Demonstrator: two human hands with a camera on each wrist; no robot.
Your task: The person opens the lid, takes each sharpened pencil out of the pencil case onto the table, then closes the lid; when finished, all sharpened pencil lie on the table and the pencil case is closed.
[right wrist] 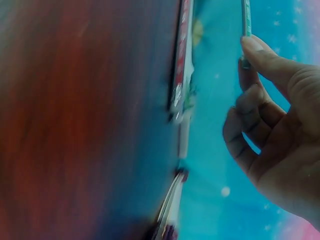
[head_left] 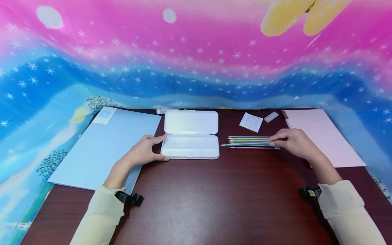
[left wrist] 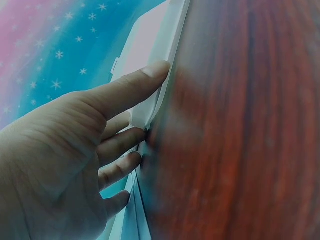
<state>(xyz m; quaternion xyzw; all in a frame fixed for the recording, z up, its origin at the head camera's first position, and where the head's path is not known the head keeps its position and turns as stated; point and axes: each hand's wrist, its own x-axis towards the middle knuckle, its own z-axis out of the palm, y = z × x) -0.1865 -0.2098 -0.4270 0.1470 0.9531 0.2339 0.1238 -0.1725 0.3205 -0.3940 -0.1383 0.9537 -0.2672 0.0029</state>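
A white pencil case (head_left: 211, 157) lies open on the table with its lid (head_left: 191, 121) folded back; no pencils show inside. My left hand (head_left: 142, 149) holds its left end, thumb at the front edge and index finger near the hinge. In the left wrist view, the thumb (left wrist: 156, 72) presses the case's edge. To the right of the case, my right hand (head_left: 292, 141) pinches a teal pencil (right wrist: 246, 20) near its end between thumb and fingers. That pencil is held above several other pencils (head_left: 245, 140) lying side by side, tips pointing left.
A large light-blue folder (head_left: 107, 149) lies on the left. Behind the case is a white tube (head_left: 166, 111). A white paper square (head_left: 251, 122) and an eraser (head_left: 271, 117) lie behind the pencils. A pink spiral notebook (head_left: 330, 139) lies under the right forearm.
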